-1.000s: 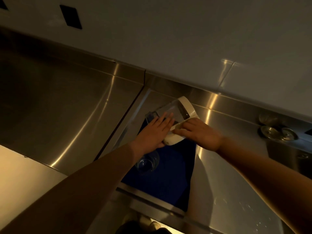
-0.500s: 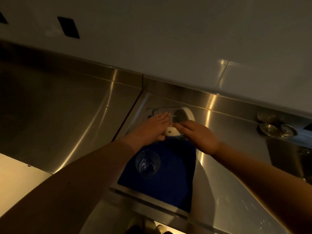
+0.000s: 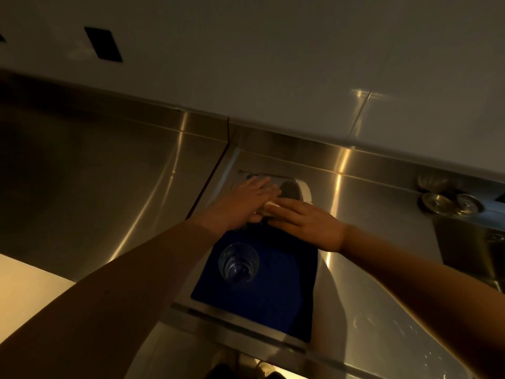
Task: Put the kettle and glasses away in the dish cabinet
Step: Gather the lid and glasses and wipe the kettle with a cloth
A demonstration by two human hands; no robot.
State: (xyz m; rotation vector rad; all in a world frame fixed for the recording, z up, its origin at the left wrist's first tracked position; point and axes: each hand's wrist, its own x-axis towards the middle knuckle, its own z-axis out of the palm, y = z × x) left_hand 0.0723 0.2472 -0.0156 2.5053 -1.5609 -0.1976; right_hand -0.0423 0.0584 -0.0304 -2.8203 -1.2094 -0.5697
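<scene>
A brushed stainless-steel counter (image 3: 369, 283) runs along a pale tiled wall, with a low steel upstand at its back edge. A seam splits it from a second steel surface (image 3: 95, 192) on the left, which lies in deep shadow. On the counter lies a dark blue rectangular mat (image 3: 281, 294), its near edge reaching the counter's front lip. A clear drinking glass (image 3: 238, 263) stands upright on the mat's left part. At the mat's far end, close to the upstand, rests a transparent kettle with a white rim (image 3: 296, 190), partly covered by two hands. Further right, two round metal fittings (image 3: 451, 203) sit on the steel beside a recessed basin. Small water droplets (image 3: 426, 348) speckle the counter's near right area.
</scene>
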